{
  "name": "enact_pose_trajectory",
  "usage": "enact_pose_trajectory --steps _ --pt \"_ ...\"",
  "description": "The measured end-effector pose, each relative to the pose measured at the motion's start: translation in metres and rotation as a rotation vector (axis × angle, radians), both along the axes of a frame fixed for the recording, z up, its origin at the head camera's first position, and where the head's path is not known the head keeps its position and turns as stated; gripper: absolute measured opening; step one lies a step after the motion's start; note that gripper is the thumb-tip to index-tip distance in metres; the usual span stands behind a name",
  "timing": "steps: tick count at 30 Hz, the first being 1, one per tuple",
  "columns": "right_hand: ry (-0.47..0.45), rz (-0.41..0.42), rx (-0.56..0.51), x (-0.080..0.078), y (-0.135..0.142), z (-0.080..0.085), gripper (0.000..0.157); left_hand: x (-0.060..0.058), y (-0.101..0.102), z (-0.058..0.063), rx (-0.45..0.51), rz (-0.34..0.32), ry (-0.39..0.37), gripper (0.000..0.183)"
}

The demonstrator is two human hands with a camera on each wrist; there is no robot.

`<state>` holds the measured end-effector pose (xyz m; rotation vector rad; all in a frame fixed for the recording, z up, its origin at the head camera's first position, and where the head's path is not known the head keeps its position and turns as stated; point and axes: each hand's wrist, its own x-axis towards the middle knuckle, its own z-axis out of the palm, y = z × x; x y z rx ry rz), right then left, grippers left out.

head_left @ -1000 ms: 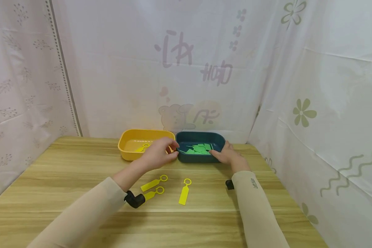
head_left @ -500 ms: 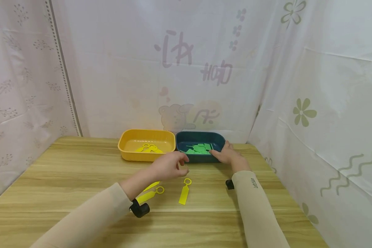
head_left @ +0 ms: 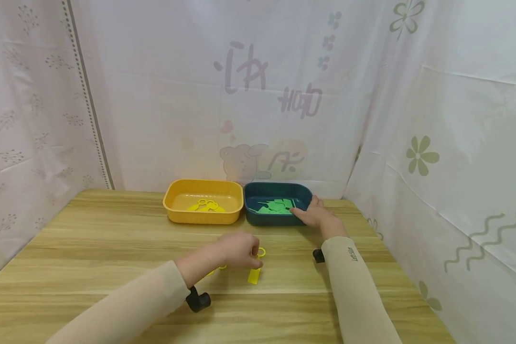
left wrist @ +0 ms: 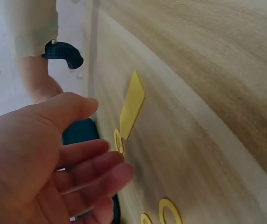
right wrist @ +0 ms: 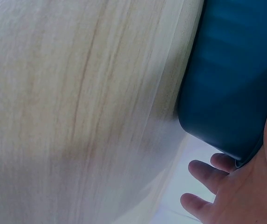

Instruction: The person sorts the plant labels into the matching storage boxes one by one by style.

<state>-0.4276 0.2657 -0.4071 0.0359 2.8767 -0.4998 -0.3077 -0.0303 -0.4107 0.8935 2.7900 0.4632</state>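
Note:
My left hand (head_left: 238,249) hovers over a flat yellow tag with a ring end (head_left: 254,276). In the left wrist view the thumb stands apart from the loosely bent fingers (left wrist: 93,179), and nothing is between them; the tag (left wrist: 132,105) lies on the table beyond. Another yellow tag's ring (left wrist: 170,212) shows below, and the left arm partly hides the tags there in the head view. My right hand (head_left: 316,213) holds the right front corner of a dark teal box (head_left: 266,220), thumb over the rim, fingers around the end. Green flat pieces (head_left: 277,206) lie inside.
A yellow box (head_left: 204,218) stands left of the teal one, with several yellow tags (head_left: 208,206) in it. Both boxes are near the back edge of the wooden table (head_left: 112,239). Printed curtains (head_left: 163,119) hang behind and at the sides.
My left hand has drawn back from between the two boxes toward the front and now is over the tag. More yellow tags show in the yellow box. The right hand has stayed put.

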Motion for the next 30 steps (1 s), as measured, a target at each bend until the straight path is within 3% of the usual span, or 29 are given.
enact_pose_trajectory --steps 3,7,18,30 --pt "0.009 0.006 -0.002 -0.003 0.001 -0.003 0.133 0.004 0.002 -0.002 -0.047 0.022 -0.029 0.037" --pt "0.005 0.003 -0.01 0.003 -0.001 0.001 0.125 0.01 0.003 -0.001 -0.096 0.035 -0.03 0.043" --pt "0.007 -0.004 0.013 0.004 -0.003 0.0 0.123 0.011 0.003 -0.002 -0.142 0.034 0.004 0.027" --pt "-0.002 -0.008 0.002 -0.004 0.001 -0.005 0.127 0.015 0.003 0.003 -0.187 0.024 0.004 0.026"
